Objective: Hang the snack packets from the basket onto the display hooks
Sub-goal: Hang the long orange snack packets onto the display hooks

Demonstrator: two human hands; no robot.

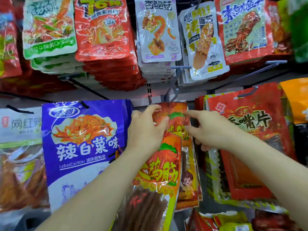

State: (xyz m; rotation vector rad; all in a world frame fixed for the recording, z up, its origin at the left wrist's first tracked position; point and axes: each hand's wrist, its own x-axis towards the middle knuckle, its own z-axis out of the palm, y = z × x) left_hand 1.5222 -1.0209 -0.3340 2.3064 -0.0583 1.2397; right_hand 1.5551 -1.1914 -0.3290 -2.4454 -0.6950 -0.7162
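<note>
Head view: gripping the top of the orange-red snack packet [177, 110] in the left hand's [146, 130] curled fingers, just below the grey display hook [172, 84], with the right hand's [213, 130] outstretched forefinger and thumb at its right edge, pinch or mere touch unclear through blur.

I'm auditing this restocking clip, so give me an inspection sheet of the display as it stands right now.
Surface: display wall fitted with hooks.
Job's things: orange-red snack packet held up with its top at a grey hook, whether it is threaded on cannot be told; matching packet lower, in front.
Clutter: nothing seen.
Grippers: left hand grips the raised packet's top left corner; right hand reaches its right edge, grip unclear.
Cables: nothing seen.
Surroundings: blue cabbage-flavour packets hang to the left, red packets to the right, more rows above.
</note>
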